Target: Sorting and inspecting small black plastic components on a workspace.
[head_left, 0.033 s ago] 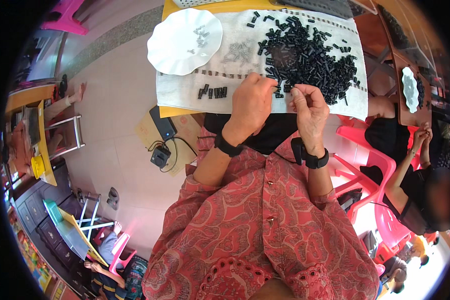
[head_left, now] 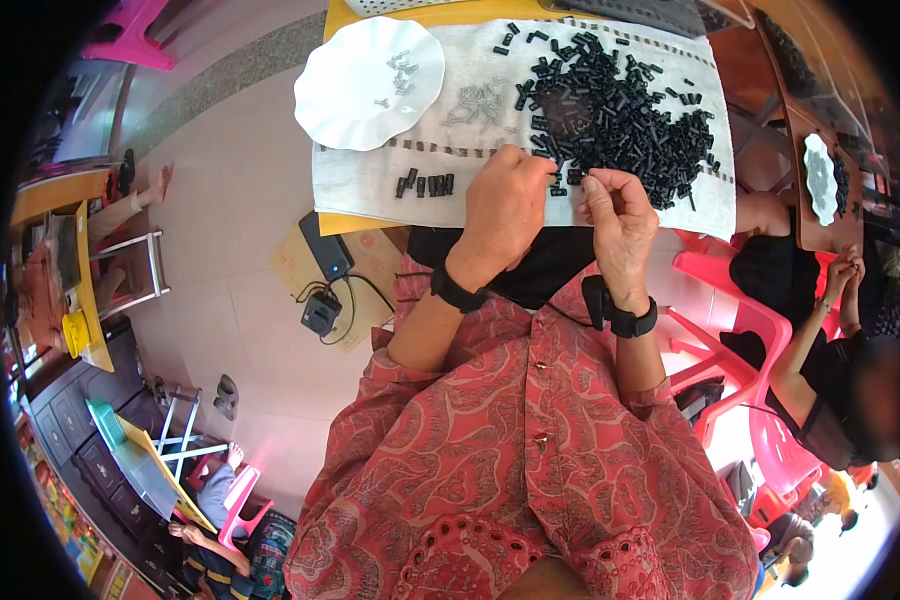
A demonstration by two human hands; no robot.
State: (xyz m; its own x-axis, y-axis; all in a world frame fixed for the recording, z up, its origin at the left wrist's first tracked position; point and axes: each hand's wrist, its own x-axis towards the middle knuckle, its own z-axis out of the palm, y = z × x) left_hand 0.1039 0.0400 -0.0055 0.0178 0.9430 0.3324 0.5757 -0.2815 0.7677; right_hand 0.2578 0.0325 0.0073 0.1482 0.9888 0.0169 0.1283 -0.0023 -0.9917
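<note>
On the white cloth (head_left: pixel 370 205) lies a large heap of small black plastic pieces (head_left: pixel 620 115). My left hand (head_left: pixel 505 210) is closed at the heap's near left edge, a small black plastic piece (head_left: pixel 553 175) showing at its fingertips. Beside it, my right hand (head_left: pixel 622 215) pinches thumb and forefinger together; whatever is between them is too small to make out. Left of my hands stands a short row of black pieces (head_left: pixel 435 185). Small clear pieces (head_left: pixel 478 104) are piled on the cloth, and more lie in the white wavy-edged plate (head_left: pixel 335 95).
A power bank (head_left: pixel 326 245) and a black device with cables (head_left: pixel 320 313) lie on the floor to the left. Pink plastic chairs (head_left: pixel 740 345) stand at the right, where another person (head_left: pixel 820 390) sits by a table with a white dish (head_left: pixel 820 180).
</note>
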